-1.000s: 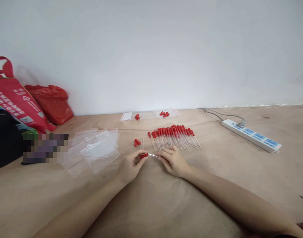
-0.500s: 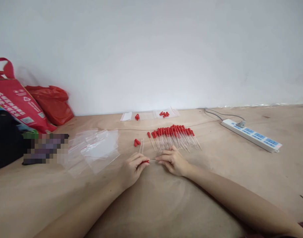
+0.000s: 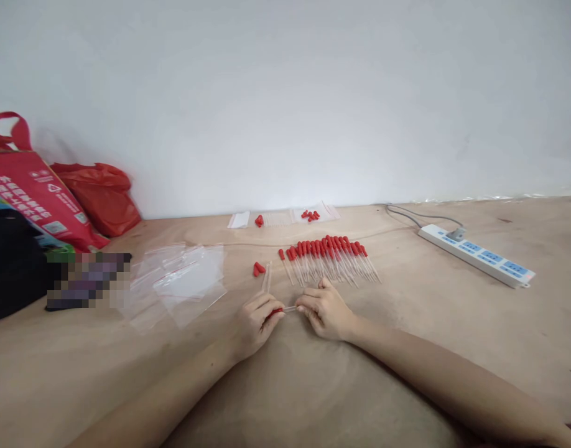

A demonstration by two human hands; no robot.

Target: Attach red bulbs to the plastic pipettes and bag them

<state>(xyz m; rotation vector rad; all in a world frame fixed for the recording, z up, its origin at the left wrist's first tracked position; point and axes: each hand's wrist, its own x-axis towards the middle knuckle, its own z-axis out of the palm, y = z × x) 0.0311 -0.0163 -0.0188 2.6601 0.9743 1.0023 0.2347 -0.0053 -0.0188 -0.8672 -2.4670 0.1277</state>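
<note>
My left hand [image 3: 260,320] is closed on a red rubber bulb [image 3: 277,310], whose end shows between thumb and fingers. A thin clear dropper tube [image 3: 290,308] spans the gap between my hands, and my right hand [image 3: 326,311] pinches it. The tube meets the bulb at my left fingertips; how far it is inside I cannot tell. Beyond my right hand lies a row of red-bulbed droppers [image 3: 329,249], tips toward me. Loose red bulbs [image 3: 258,269] and bare clear tubes [image 3: 267,277] rest just past my left hand.
Clear zip bags [image 3: 187,277] are spread at the left. Further back are more red bulbs [image 3: 310,215] on a plastic bag, beside thin tubes [image 3: 277,219]. A power strip [image 3: 476,255] with a plugged-in cable stands right. Red bags [image 3: 96,196] and a blurred dark object [image 3: 89,280] sit far left.
Both hands have shifted slightly toward me, still holding the bulb and tube. My right fingers are curled more tightly. The view has moved a little; the other things lie as before.
</note>
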